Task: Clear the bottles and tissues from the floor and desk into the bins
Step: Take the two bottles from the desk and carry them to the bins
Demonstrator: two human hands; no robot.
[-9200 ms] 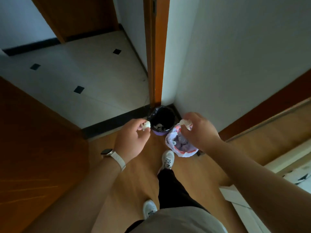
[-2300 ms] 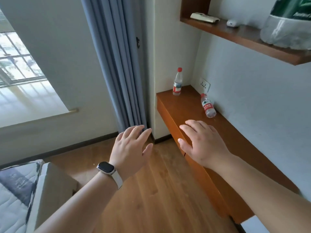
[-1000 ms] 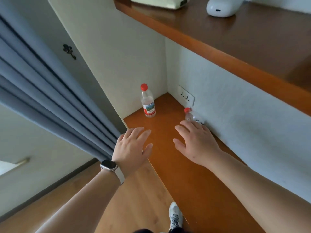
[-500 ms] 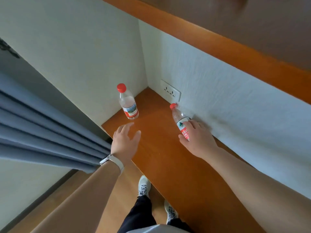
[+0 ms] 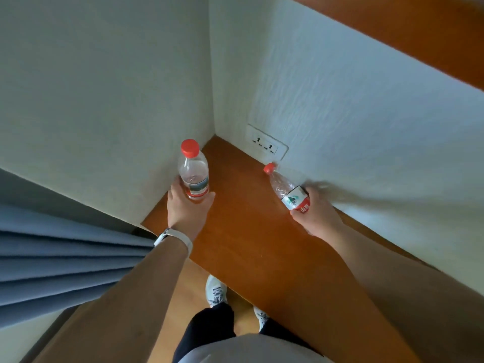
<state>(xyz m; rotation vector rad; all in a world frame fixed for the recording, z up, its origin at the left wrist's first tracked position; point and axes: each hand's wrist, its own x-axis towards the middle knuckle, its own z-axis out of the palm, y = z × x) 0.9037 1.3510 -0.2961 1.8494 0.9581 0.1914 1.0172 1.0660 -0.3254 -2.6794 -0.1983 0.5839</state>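
Two clear plastic bottles with red caps are at the corner end of the wooden desk [image 5: 251,231]. The upright bottle [image 5: 193,170] stands near the left wall, and my left hand [image 5: 187,209] wraps its thumb and fingers around the bottle's lower part. The second bottle [image 5: 286,191], with a red and white label, is tilted with its cap toward the wall socket. My right hand [image 5: 315,214] grips its lower half and holds it off the desk top. No bins or tissues are in view.
White walls meet in a corner behind the desk, with a double socket [image 5: 265,145] low on the right wall. A wooden shelf [image 5: 419,30] overhangs at the upper right. Blue curtains [image 5: 65,260] hang at the left. My feet stand on the wooden floor below the desk edge.
My left hand reached forward and took hold of the upright bottle. My right hand closed around the lying bottle and raised it, cap tilted up toward the socket.
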